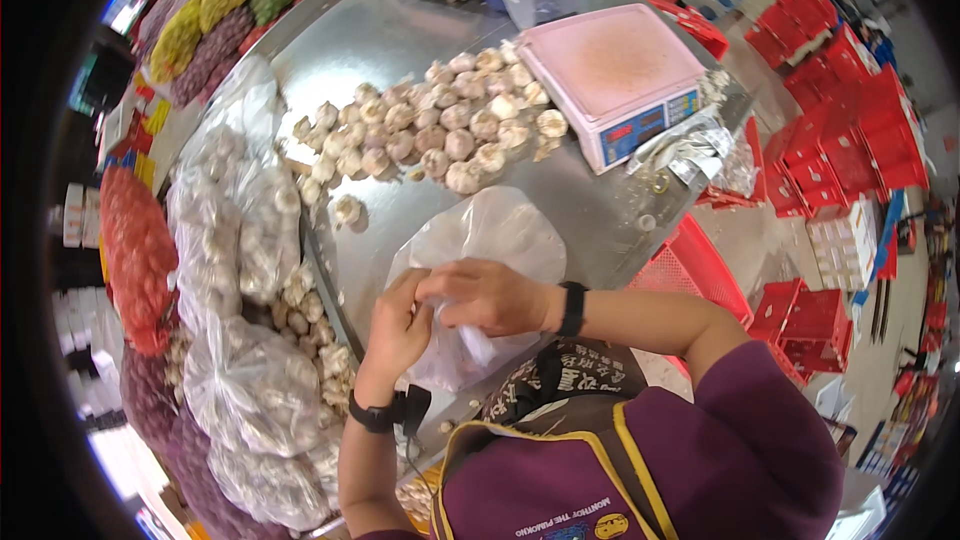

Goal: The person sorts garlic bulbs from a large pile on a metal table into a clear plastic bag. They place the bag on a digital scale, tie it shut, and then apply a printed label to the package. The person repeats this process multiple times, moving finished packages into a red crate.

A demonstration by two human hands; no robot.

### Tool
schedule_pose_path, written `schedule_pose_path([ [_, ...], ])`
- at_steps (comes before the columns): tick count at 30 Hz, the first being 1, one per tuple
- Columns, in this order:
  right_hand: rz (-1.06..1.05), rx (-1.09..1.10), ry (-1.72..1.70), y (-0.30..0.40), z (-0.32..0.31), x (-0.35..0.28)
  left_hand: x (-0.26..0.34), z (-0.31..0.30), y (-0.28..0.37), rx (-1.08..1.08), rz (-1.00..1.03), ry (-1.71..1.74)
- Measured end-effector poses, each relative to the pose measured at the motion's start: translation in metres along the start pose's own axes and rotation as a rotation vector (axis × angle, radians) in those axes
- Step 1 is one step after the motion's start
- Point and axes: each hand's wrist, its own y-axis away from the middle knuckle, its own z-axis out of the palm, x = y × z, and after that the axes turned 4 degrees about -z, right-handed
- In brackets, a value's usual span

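Note:
My left hand (pixel 403 326) and my right hand (pixel 484 298) meet over a puffed-out clear plastic bag (pixel 502 221) near the front of a steel table (pixel 600 221). Fingers of both hands pinch the bag's film, and the knuckles hide the exact spot. I cannot make out whether anything is inside the bag. Beyond it lies a spread of loose garlic bulbs (pixel 431 137), with a single garlic bulb (pixel 346 210) apart at the near left. A pink-topped digital scale (pixel 615 64) stands behind and to the right, its display lit.
Filled clear bags of garlic (pixel 251 390) are heaped left of a raised metal edge (pixel 330 292). Crumpled plastic bags (pixel 686 146) lie by the scale. A red crate (pixel 694 270) stands below the table's right side, with stacked red crates (pixel 847 139) farther off. Mesh sacks (pixel 139 255) line the left.

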Motion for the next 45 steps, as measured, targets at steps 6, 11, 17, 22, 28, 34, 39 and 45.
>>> schedule_pose_path([
  [6, 0.216, -0.074, -0.013, 0.011, -0.001, -0.019, -0.008, -0.015, 0.012, 0.235, 0.026, -0.505],
  [11, 0.502, -0.252, 0.001, 0.110, -0.006, -0.026, -0.134, 0.000, 0.054, 0.276, -0.291, -0.644],
  [17, 0.920, -0.056, -0.495, 0.083, -0.019, -0.032, -0.094, -0.022, 0.054, 0.286, -0.392, -0.357],
  [22, 0.850, -0.064, -0.477, 0.023, 0.020, -0.023, 0.020, -0.013, 0.041, 0.144, 0.183, -0.154],
  [28, 0.638, -0.296, -0.355, 0.020, 0.050, -0.012, 0.016, -0.005, 0.038, 0.187, -0.020, 0.114],
  [34, 0.991, -0.183, -0.992, 0.026, 0.044, 0.006, -0.019, 0.005, 0.048, 0.236, 0.052, -0.076],
  [39, 1.275, 0.078, -1.287, 0.028, 0.039, 0.018, -0.022, 0.010, 0.046, 0.245, 0.026, 0.029],
  [45, 0.362, -0.124, -0.051, 0.023, 0.045, 0.009, -0.037, 0.012, 0.053, 0.032, -0.091, 0.104],
])
